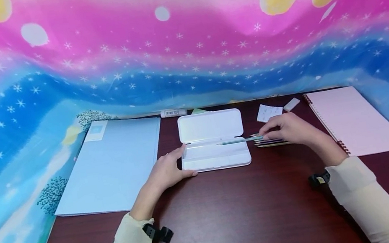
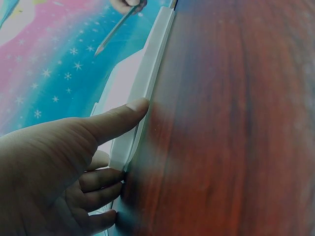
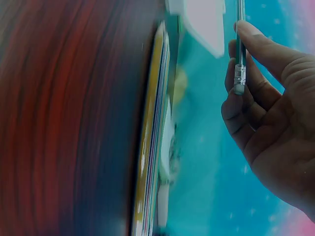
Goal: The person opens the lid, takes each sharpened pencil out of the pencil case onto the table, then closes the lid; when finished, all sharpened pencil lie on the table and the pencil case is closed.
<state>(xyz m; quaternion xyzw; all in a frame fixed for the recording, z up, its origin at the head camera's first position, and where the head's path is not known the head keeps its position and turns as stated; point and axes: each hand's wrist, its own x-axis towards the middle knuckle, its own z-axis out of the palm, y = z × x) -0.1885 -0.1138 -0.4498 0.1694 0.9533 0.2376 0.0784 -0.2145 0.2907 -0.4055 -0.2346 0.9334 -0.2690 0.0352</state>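
My left hand (image 1: 169,170) clasps the open pencil case (image 1: 214,141) at mid-table; my right hand (image 1: 287,129) pinches a green pencil (image 1: 239,140) over its tray. A loose pinch could let it roll off.

No legible text, brand, number or sign found. The small tube (image 1: 173,112) at twelve o'clock of the table (image 1: 232,217) carries what may be a barcode-like marking; too blurred to read. White slip (image 1: 268,112), at one o'clock: faint illegible marks.
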